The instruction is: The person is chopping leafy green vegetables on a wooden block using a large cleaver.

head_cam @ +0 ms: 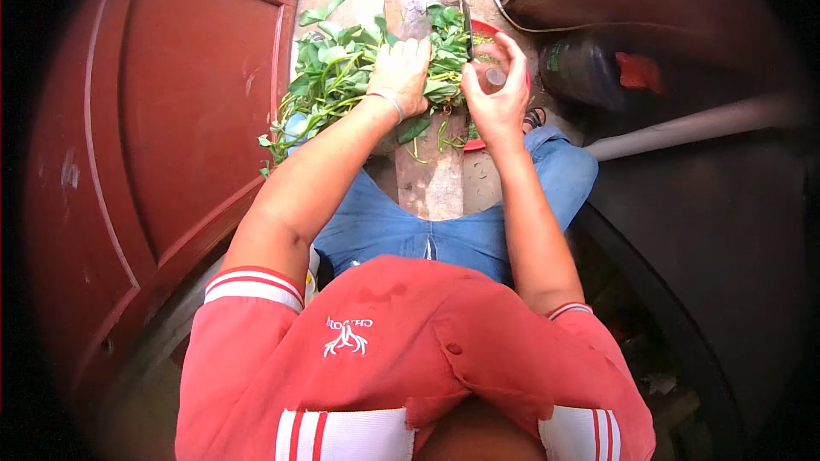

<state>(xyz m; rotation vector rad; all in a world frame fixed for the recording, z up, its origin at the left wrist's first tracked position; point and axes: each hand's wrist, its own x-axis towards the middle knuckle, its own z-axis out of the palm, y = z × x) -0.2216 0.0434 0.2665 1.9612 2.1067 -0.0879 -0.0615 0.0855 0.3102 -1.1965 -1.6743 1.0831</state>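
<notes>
My left hand (pixel 401 70) presses down on a heap of leafy green vines (pixel 333 64), its fingers together over the stems. The vines lie across a narrow wooden bench (pixel 430 189) between my legs, and more leaves (pixel 446 35) stick out past my fingers on the right. Beside these leaves a dark knife blade (pixel 466 9) stands nearly edge-on to me. Around the knife's round handle (pixel 493 79) my right hand (pixel 506 99) curls loosely, thumb and forefinger spread; its other fingers are blurred. A few cut stems (pixel 451 137) lie on the bench nearer to me.
A red basin (pixel 474 145) with green bits inside sits on the floor to the right, partly behind my right hand. A red wooden panel (pixel 198 102) rises close on the left. On the right are a dark bottle-like container (pixel 576 70), a pale pole (pixel 679 125) and a cable (pixel 512 22).
</notes>
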